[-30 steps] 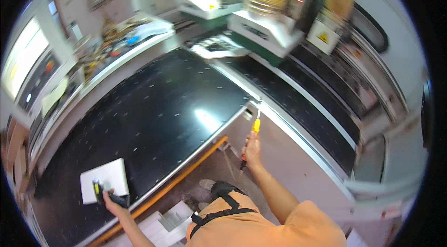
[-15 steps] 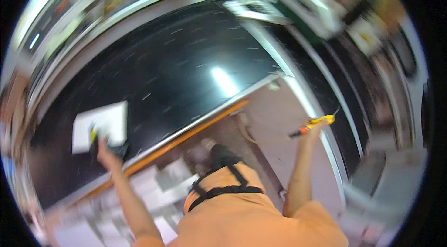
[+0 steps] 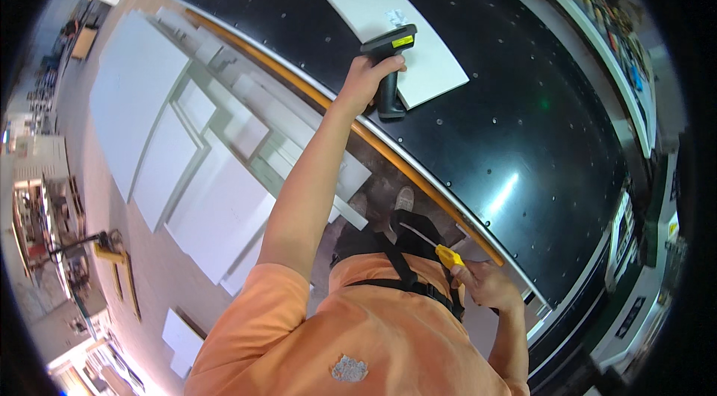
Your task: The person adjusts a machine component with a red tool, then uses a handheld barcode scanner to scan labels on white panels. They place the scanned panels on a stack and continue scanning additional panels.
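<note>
My left hand is closed around the grip of a black handheld barcode scanner with a yellow label. The scanner is over a white rectangular panel that lies on the black tabletop. A small pale label shows on the panel, just beyond the scanner's head. Down by my waist, my right hand is wrapped round a screwdriver with a yellow handle. Its thin shaft points up and left, across my dark trousers; the back end of the handle is hidden in the fist.
An orange strip and a metal edge run along the table's near side. Left of the table stand stacked white panels. A yellow-framed hand truck is farther left. Tools crowd a shelf at far right.
My view has swung left. The left hand with the scanner has come over the panel. The right hand has drawn in from the outstretched side to my waist, keeping the screwdriver.
</note>
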{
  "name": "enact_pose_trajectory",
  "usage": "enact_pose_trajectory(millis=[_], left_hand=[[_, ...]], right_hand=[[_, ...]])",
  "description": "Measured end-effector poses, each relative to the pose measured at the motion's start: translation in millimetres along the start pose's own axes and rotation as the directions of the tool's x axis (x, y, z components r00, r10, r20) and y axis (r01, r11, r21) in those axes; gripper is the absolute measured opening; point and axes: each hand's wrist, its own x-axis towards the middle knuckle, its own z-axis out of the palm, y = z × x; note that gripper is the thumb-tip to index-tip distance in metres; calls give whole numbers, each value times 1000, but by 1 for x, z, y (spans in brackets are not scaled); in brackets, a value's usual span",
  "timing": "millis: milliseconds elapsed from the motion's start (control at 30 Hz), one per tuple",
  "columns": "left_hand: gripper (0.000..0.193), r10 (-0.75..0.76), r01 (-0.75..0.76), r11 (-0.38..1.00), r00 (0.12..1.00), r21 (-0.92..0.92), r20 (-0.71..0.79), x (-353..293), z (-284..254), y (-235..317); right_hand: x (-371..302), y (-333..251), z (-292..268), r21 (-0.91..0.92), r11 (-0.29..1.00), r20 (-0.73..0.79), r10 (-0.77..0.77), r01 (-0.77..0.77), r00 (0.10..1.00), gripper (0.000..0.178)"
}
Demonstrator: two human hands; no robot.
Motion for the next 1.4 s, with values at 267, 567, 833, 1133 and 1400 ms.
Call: enact_pose_trajectory(millis=[267,567,833,1133,1400], left_hand=[[38,37,-43,993,998,-109,-54,2,7,-16],[43,29,-33,992,999,-121,-33,-5,8,-10],[33,27,-37,990,997,-134,-72,-7,15,-8],[47,53,-56,990,998,-128,-31,-19,6,-2],[52,28,-29,998,999,-63,-16,-16,-3,-8]], right_hand=[[18,-1,-44,7,998,276,-68,69,959,53],[12,-9,-81,212,963,281,-224,167,933,51],[12,-7,-91,373,882,-2,-310,288,951,69],[34,-25,-84,266,947,-79,-163,178,983,56],[67,-71,-69,337,923,-378,-46,184,925,60]])
